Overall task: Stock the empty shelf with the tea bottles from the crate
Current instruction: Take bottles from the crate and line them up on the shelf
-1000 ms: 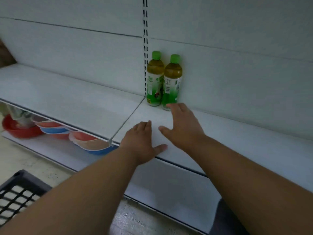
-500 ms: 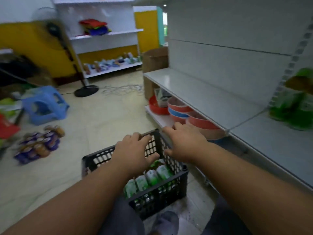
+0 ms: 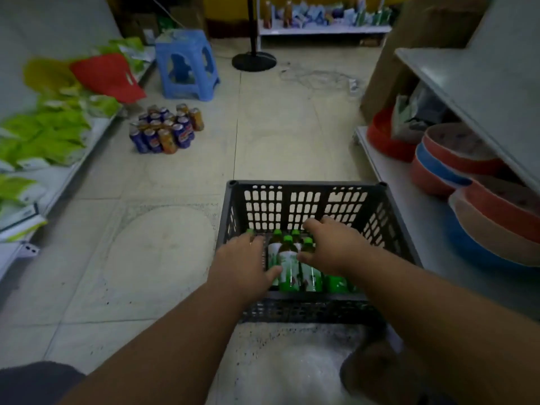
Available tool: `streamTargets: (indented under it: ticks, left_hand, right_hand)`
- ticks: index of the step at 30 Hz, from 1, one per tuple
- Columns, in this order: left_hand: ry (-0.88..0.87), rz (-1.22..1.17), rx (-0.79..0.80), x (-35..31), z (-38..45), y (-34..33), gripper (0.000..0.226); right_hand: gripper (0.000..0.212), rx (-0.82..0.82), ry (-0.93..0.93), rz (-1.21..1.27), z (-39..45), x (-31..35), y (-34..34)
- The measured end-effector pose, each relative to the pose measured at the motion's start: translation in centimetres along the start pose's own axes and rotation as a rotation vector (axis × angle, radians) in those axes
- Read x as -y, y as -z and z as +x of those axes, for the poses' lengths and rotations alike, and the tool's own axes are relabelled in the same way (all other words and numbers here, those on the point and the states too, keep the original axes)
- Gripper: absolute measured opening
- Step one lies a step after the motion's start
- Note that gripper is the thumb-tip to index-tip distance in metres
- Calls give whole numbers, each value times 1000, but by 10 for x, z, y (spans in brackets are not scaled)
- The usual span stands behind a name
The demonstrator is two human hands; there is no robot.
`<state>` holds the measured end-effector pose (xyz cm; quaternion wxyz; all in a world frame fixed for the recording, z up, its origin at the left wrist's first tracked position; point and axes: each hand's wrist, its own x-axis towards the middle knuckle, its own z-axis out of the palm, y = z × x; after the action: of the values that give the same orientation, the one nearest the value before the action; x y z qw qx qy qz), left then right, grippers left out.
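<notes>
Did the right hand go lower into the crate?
Yes. The right hand went from above the crate rim down among the tea bottles.

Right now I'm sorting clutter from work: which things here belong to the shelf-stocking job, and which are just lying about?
Job: tea bottles, black crate, empty shelf, both hands reaching in.
Lying about: blue stool, cans, stacked basins, green packets.

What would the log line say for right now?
step: reaching for bottles | left hand: open, over bottles | right hand: open, over bottles | crate: on floor, bottles upright inside | nothing gripped yet
</notes>
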<state>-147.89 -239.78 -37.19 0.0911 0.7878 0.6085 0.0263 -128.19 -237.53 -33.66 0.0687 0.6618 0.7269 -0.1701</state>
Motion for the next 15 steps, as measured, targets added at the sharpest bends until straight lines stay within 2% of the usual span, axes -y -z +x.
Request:
streamTargets:
  ticks: [5,7,10,15]
  left_hand:
    - [101,-96,97,24,22,-76,97]
    - [109,-73,133,27,28,-97,102]
    - [119,-8,129,28,30,-112,101]
    - [140,-10,131,28,30,-115,97]
  right_hand:
    - [83,140,-83,112,64,-14,-62]
    - [79,157,-117,187,86,-18,-84]
    - [77,196,-171,286,112,-21,-116]
    - [89,279,-256,306,155,-18,-158]
